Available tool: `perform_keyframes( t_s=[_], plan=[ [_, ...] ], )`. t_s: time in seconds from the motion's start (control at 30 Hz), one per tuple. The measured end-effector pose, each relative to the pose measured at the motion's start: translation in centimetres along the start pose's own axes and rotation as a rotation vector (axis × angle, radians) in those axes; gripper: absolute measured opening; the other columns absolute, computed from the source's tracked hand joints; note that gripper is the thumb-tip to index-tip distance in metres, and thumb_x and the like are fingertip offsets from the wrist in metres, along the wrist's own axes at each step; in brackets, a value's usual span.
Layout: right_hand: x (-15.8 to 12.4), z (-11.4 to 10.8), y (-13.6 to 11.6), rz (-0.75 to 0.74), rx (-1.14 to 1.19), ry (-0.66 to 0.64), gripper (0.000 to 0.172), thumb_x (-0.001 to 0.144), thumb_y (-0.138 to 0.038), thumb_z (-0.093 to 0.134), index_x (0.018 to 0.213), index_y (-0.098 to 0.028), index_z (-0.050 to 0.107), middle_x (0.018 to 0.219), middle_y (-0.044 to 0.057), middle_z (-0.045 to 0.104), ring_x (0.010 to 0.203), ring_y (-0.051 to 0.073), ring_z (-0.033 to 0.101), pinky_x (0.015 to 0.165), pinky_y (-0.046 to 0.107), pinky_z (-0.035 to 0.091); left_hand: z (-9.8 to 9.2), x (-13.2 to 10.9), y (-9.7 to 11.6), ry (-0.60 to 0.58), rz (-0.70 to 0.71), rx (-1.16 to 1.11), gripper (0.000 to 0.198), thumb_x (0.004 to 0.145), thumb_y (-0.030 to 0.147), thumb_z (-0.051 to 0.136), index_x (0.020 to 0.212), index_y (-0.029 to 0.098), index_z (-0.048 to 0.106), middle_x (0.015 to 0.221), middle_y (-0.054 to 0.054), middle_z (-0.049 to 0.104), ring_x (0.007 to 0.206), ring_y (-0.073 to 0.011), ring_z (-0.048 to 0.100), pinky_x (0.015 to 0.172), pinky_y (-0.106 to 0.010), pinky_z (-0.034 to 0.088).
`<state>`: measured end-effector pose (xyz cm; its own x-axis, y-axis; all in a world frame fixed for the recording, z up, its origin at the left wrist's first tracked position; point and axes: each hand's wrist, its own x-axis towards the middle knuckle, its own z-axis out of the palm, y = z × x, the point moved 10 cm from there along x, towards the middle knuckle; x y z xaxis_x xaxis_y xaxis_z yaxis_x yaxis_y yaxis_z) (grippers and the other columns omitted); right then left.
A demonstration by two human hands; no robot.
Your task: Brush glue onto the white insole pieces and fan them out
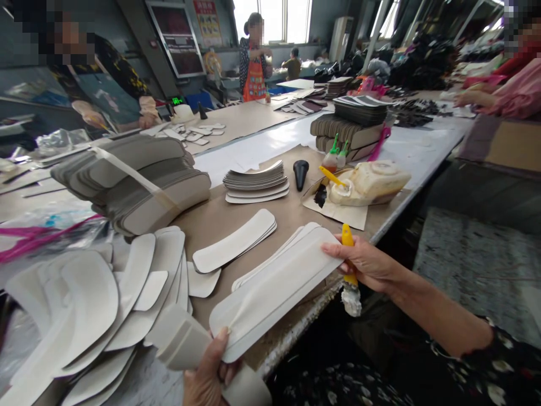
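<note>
A long pale board strip with rounded ends (274, 290) is held tilted over the table's front edge. At its near end my left hand (209, 369) pinches it with the thumb on top; the same hand also has more curved pale pieces (186, 338) against it. My right hand (366, 259) grips the strip's far corner and, within its fingers, a yellow-handled brush (347, 237). White paste covers the brush's bristles, which hang downward. Beneath the strip's far side lie several similar strips (306, 230), and another small pile of strips (236, 239) lies beyond.
Loose pale pieces (88, 287) heap up at left. Tied grey board bundles (143, 175) stand behind them. Further back are a strip stack (256, 183), a black tool (300, 173) and a paste container (372, 180) with a yellow handle in it. Co-workers stand across the table and at right.
</note>
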<state>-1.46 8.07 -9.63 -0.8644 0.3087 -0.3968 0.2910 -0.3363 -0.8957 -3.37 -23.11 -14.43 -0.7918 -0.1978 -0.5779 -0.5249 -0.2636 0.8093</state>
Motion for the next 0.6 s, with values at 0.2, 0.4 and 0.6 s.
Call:
perform_keyframes(
  t_s=[0.2, 0.4, 0.6],
  plan=[
    [-0.1, 0.9, 0.8, 0.047, 0.2, -0.081, 0.031, 0.057, -0.027, 0.074, 0.061, -0.014, 0.047, 0.044, -0.009, 0.037, 0.036, -0.001, 0.025, 0.034, 0.013, 0.017, 1.0, -0.8, -1.0, -0.063, -0.136, -0.208, 0.027, 0.056, 0.021, 0.072, 0.052, 0.017, 0.046, 0.03, 0.01, 0.036, 0.027, -0.0007, 0.029, 0.031, -0.011, 0.031],
    [-0.3, 1.5, 1.3, 0.086, 0.247, -0.157, 0.034, 0.06, -0.032, 0.072, 0.058, -0.016, 0.042, 0.04, -0.01, 0.032, 0.036, 0.001, 0.025, 0.036, 0.014, 0.021, 1.9, -0.4, -3.2, -0.164, -0.312, -0.325, 0.037, 0.059, 0.025, 0.069, 0.042, 0.018, 0.038, 0.026, 0.009, 0.031, 0.025, -0.002, 0.029, 0.04, -0.019, 0.044],
    [-0.1, -0.5, -0.3, -0.048, -0.08, 0.011, 0.03, 0.059, -0.035, 0.073, 0.067, -0.014, 0.052, 0.054, -0.007, 0.039, 0.041, 0.001, 0.027, 0.032, 0.013, 0.021, 2.0, 0.1, -1.3, -0.229, -0.029, -0.281, 0.034, 0.062, 0.03, 0.071, 0.051, 0.017, 0.041, 0.036, 0.01, 0.033, 0.032, -0.003, 0.03, 0.038, -0.018, 0.035]
  ],
)
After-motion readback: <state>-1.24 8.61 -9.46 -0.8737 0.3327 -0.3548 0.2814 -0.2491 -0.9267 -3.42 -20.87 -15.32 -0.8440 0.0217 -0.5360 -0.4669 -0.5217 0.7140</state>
